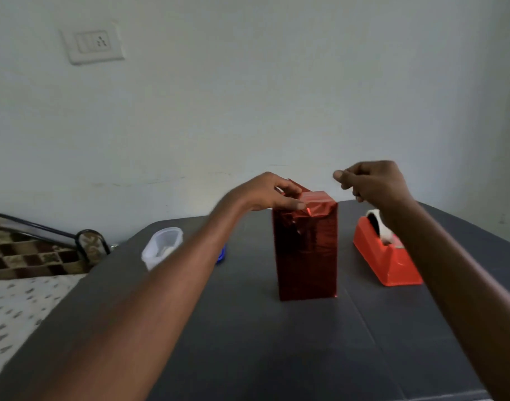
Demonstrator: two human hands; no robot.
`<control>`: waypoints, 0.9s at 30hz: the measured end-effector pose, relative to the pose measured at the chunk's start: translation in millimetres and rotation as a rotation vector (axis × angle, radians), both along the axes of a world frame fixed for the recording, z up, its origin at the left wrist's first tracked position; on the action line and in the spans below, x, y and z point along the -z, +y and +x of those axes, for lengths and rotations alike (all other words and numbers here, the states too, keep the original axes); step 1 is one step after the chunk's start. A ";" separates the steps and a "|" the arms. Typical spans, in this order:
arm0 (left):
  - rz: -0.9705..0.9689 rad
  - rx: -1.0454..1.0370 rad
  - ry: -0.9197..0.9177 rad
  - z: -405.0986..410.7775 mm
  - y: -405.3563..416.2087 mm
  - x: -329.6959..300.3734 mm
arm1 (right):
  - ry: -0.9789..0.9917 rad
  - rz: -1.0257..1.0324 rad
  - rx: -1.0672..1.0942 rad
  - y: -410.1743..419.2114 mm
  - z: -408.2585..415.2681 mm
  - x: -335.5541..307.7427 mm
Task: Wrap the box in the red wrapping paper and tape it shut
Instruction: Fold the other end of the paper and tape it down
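The box [306,250], already covered in shiny red wrapping paper [317,202], is stood upright on the dark grey table [248,328], directly below and between the two hands. The left hand [269,192] is laid on the top left edge of the box, its fingers [291,204] pressed flat on the folded paper at the top while a loose paper flap is seen standing up just behind them. The right hand [372,180] is held above and to the right of the box top, clear of it, with thumb and forefinger pinched together; whether a piece of tape is caught between them cannot be told. An orange tape dispenser [384,256] is placed on the table below the right wrist, to the right of the box and apart from it. Under the left forearm, a translucent white plastic container [161,246] is seen to the left, and a small blue object [221,253] is mostly hidden by the arm
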State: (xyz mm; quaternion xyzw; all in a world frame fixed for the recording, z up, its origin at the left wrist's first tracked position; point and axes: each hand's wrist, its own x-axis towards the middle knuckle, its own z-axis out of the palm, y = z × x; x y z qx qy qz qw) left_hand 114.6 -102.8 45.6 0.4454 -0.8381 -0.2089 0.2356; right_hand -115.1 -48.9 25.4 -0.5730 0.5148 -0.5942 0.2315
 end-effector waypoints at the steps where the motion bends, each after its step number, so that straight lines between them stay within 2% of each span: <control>1: -0.005 -0.002 -0.004 -2.0 0.1 0.8 | 0.111 0.015 -0.031 -2.3 3.6 -11.5; 5: -0.008 -0.007 -0.027 -2.0 2.0 1.2 | 0.430 0.132 -0.155 -19.9 23.9 -39.9; 12: 0.012 -0.001 -0.014 0.9 -1.2 1.6 | 0.672 0.307 -0.212 -46.1 39.8 -45.8; 15: 0.011 0.025 0.001 1.5 -1.0 1.5 | 0.770 0.331 -0.119 -54.1 42.1 -39.5; 18: 0.019 0.030 0.001 2.6 -0.8 1.3 | 0.917 0.319 0.117 -56.5 36.3 -32.3; 23: 0.037 0.016 0.024 0.7 -2.9 3.6 | 0.729 0.367 0.229 -57.9 19.2 -12.7; 25: 0.048 0.022 0.027 0.4 -2.1 2.7 | 0.515 0.359 0.143 -60.8 21.3 -9.8; 27: 0.048 0.023 0.042 1.4 -0.9 2.5 | 0.320 0.465 -0.026 -57.5 31.4 -8.1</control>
